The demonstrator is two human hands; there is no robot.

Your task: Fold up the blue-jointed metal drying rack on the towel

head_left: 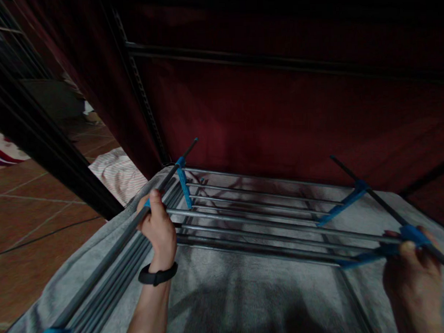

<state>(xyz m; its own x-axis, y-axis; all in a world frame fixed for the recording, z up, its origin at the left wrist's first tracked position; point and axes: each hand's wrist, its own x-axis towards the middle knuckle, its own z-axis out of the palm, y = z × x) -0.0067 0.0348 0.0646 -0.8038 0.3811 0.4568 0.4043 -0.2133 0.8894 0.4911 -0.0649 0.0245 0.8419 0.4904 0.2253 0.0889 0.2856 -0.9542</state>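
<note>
The rack (pixel 282 224) is on a grey blanket (pixel 248 301), between the two hands. It is made of thin metal bars of dull grey colour, which run almost parallel from one side to the other. Its joints are of bright blue, and from them blue arms go slanting down to the lower bars. At the sides there are two longer, darker poles, the left pole (pixel 102 269) and the right pole (pixel 385 205); their far ends stick out past the joints.

The left hand (pixel 158 232) is closed around the left pole at a blue joint, with the thumb lying on top. A black band (pixel 158 274) is on this wrist. The right hand (pixel 411 266) is curled around the blue joint of the right pole; its fingers are partly hidden and dim. Beside the left forearm, several more grey bars lie close together. Behind the rack hangs a dark red curtain (pixel 242 117).
</note>
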